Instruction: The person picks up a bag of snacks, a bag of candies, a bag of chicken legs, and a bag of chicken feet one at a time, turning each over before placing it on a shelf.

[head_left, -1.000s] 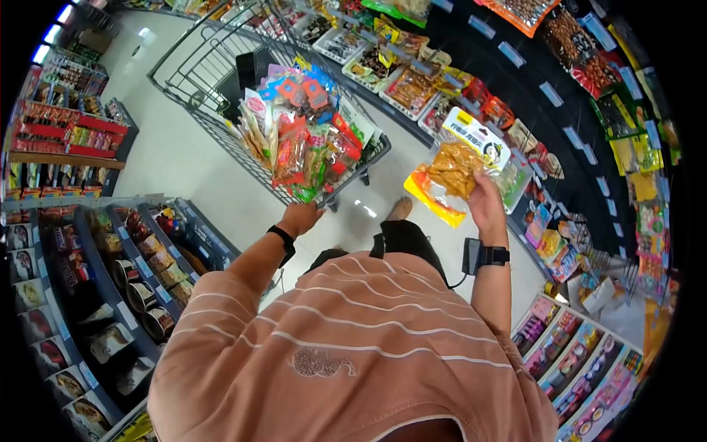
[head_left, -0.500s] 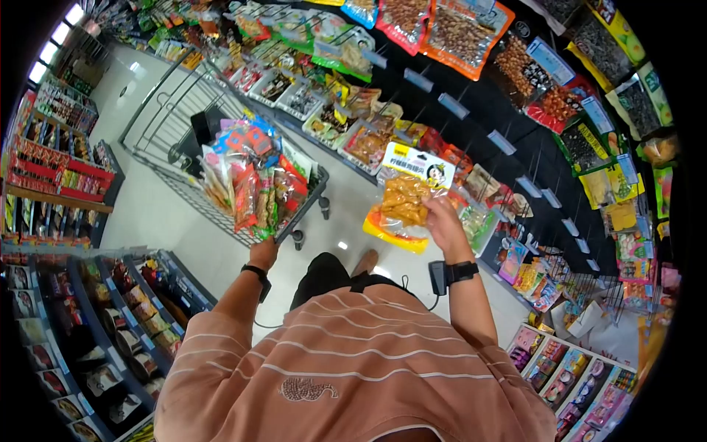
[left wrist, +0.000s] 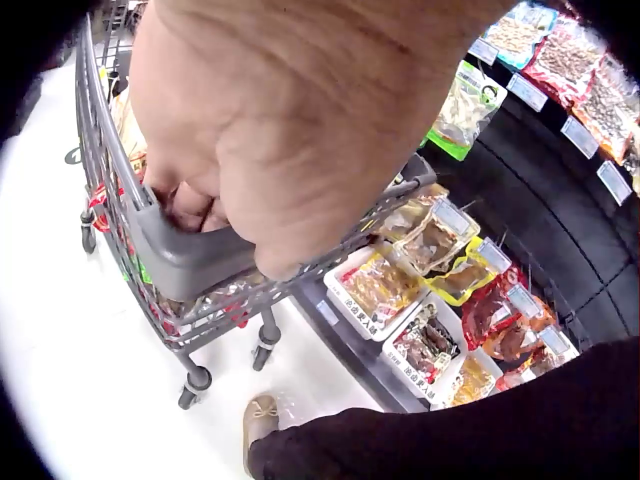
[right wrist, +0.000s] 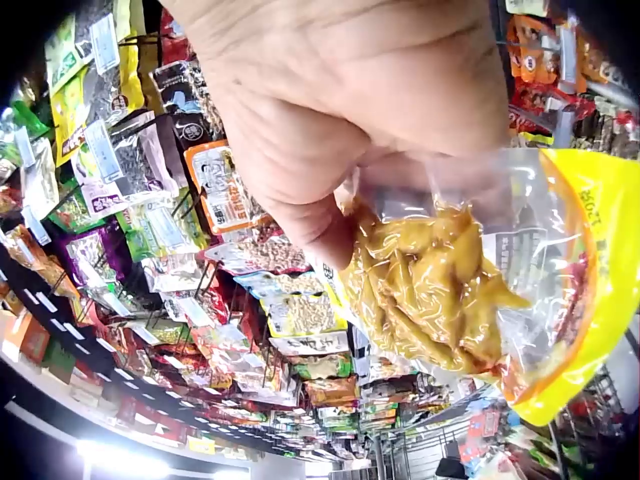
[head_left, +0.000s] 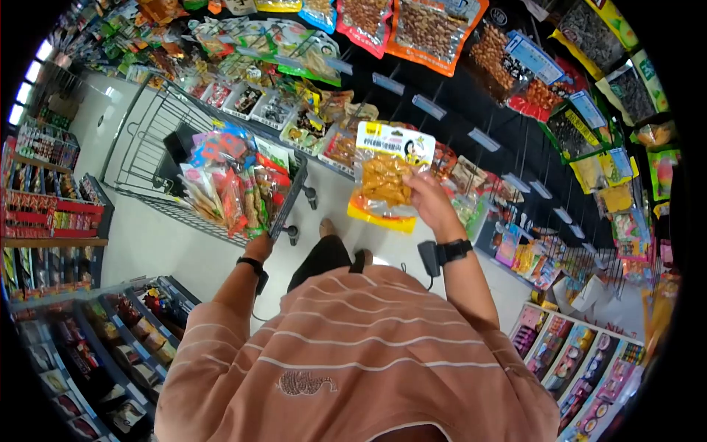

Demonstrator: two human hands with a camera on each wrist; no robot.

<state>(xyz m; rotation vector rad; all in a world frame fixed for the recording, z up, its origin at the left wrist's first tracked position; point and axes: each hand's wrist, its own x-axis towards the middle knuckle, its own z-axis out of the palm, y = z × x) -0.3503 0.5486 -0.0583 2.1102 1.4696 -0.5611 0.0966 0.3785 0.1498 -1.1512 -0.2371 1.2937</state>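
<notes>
My left hand (head_left: 258, 247) grips the grey plastic corner of a shopping cart's rim (left wrist: 190, 258), its fingers curled round it in the left wrist view. Inside the wire basket lies a heap of snack packets (head_left: 234, 199), red, green and blue, with a dark object beside it. In my right hand (head_left: 436, 202) is a clear bag of yellow-brown snack pieces (head_left: 384, 179), pinched at its side edge. The bag has a white printed top with a hang hole and a yellow bottom band. Close up in the right wrist view, the thumb presses on the bag's clear film (right wrist: 425, 290).
A dark shelf (head_left: 471, 158) with hanging nut bags (head_left: 434, 33) and white trays of packets runs along the right. More shelving (head_left: 110, 346) stands at lower left, and a small rack (head_left: 574, 368) at lower right. Pale floor (head_left: 129, 250) lies around the cart.
The head view has turned, so the cart and both hands appear farther left. The right hand keeps holding the bag, now more upright, and the left hand stays on the cart.
</notes>
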